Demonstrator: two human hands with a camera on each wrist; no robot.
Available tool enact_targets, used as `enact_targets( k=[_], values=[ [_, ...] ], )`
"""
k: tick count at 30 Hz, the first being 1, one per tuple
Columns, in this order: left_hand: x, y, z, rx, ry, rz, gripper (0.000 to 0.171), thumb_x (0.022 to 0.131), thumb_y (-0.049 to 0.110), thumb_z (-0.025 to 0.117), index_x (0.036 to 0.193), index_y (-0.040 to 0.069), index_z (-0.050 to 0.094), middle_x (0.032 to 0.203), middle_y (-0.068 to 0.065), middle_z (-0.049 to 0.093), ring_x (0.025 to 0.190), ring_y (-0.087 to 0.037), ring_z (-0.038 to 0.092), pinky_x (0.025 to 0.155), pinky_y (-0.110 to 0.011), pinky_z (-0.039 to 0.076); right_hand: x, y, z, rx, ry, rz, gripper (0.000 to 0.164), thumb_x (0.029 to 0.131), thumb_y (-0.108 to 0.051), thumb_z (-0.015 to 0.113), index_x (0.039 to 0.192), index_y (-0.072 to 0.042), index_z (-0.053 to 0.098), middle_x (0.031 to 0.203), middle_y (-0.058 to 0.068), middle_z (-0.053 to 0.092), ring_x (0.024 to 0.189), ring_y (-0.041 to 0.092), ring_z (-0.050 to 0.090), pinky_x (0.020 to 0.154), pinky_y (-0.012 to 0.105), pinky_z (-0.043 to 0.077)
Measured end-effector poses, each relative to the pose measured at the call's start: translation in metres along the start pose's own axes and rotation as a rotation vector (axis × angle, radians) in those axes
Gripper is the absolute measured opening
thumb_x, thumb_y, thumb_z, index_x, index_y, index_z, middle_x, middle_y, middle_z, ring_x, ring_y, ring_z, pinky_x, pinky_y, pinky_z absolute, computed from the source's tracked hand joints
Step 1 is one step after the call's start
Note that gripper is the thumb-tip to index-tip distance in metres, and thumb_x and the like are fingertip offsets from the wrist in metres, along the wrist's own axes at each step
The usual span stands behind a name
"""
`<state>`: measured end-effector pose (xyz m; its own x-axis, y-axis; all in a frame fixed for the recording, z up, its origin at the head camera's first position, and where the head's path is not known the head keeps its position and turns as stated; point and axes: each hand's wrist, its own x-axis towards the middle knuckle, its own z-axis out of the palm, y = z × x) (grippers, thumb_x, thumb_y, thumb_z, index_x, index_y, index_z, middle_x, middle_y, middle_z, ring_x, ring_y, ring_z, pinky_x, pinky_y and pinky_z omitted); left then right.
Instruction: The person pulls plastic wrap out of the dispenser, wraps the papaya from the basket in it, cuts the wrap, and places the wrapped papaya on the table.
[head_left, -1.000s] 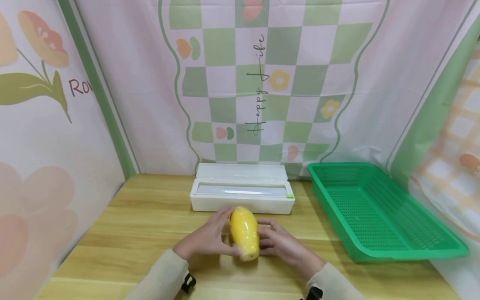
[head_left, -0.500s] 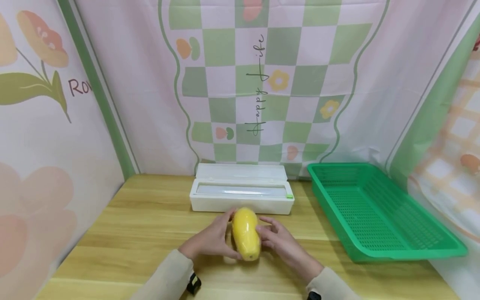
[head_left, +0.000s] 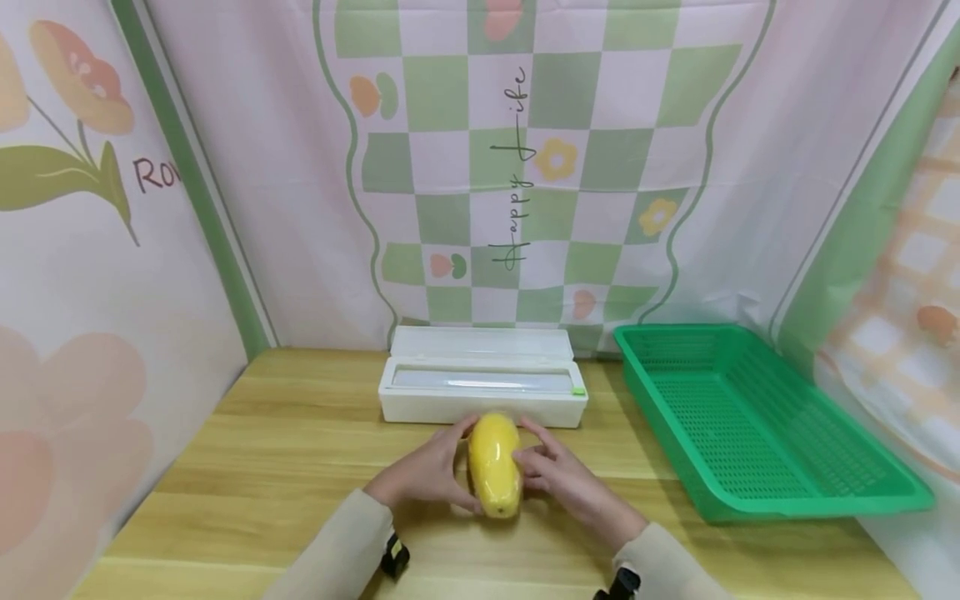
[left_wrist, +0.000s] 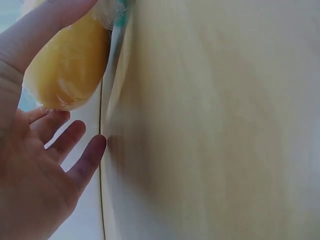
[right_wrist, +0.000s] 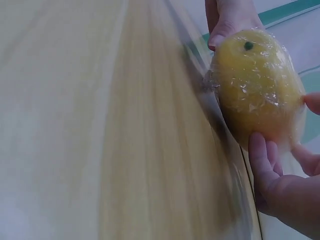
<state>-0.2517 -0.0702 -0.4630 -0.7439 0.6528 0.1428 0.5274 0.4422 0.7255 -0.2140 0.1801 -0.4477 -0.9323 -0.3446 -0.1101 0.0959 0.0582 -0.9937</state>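
A yellow, oval mango wrapped in clear film (head_left: pixel 494 465) is held above the light wooden table (head_left: pixel 285 467), just in front of the long white plastic wrap dispenser box (head_left: pixel 483 390) whose lid stands open. The left hand (head_left: pixel 429 473) is curled against the fruit's left side with its thumb over the top, and the right hand (head_left: pixel 564 478) grips the right side, fingers bent round it; in the right wrist view the film is seen crinkled over the skin, with a small dark stem spot at the near end. Bare tabletop lies to the left of the hands as far as the fabric side wall, and a narrower strip of bare wood separates the right hand from the green perforated plastic basket (head_left: pixel 757 417), which sits along the table's right edge. The dispenser box stands against the back, touching the checked green-and-pink backdrop cloth (head_left: pixel 525 167). On that cloth the script "happy life" is printed sideways, and on the left panel the letters "Ro" can be read before the line is cut off by the green border.
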Motion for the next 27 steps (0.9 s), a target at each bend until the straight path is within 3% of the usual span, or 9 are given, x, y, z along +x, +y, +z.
enact_targets(
  k=[6, 10, 19, 27],
  values=[
    [0.0063, -0.0043, 0.0002, -0.092, -0.018, 0.035, 0.130, 0.061, 0.036, 0.097, 0.159, 0.008, 0.016, 0.154, -0.004, 0.038, 0.139, -0.019, 0.039, 0.117, -0.044, 0.028, 0.0046, 0.0005, -0.0021, -0.012, -0.011, -0.009, 0.074, 0.101, -0.023, 0.059, 0.158, 0.001, 0.017, 0.121, 0.023, 0.051, 0.097, 0.022, 0.061, 0.092, 0.035, 0.054],
    [0.0081, -0.0066, -0.0003, -0.098, -0.022, 0.040, 0.128, 0.063, 0.031, 0.097, 0.158, 0.005, 0.016, 0.153, -0.008, 0.039, 0.132, -0.020, 0.045, 0.115, -0.042, 0.034, 0.0064, 0.0005, -0.0007, -0.014, 0.004, -0.019, 0.073, 0.101, -0.023, 0.060, 0.157, 0.001, 0.020, 0.121, 0.024, 0.050, 0.097, 0.022, 0.061, 0.090, 0.033, 0.054],
    [0.0077, -0.0021, -0.0055, 0.051, -0.017, 0.005, 0.129, 0.063, 0.038, 0.096, 0.159, 0.004, 0.017, 0.159, -0.010, 0.030, 0.139, -0.023, 0.035, 0.118, -0.044, 0.027, 0.0082, 0.0013, 0.0023, -0.005, 0.044, -0.031, 0.071, 0.100, -0.021, 0.062, 0.156, -0.001, 0.025, 0.121, 0.024, 0.047, 0.100, 0.023, 0.061, 0.092, 0.035, 0.054],
    [0.0057, -0.0041, -0.0059, 0.021, -0.007, 0.022, 0.129, 0.063, 0.032, 0.097, 0.158, 0.001, 0.015, 0.158, -0.013, 0.031, 0.140, -0.025, 0.035, 0.118, -0.042, 0.026, 0.0099, 0.0032, 0.0034, -0.010, 0.077, -0.021, 0.070, 0.099, -0.022, 0.065, 0.155, -0.001, 0.028, 0.118, 0.023, 0.049, 0.094, 0.023, 0.061, 0.087, 0.037, 0.056]
  ],
)
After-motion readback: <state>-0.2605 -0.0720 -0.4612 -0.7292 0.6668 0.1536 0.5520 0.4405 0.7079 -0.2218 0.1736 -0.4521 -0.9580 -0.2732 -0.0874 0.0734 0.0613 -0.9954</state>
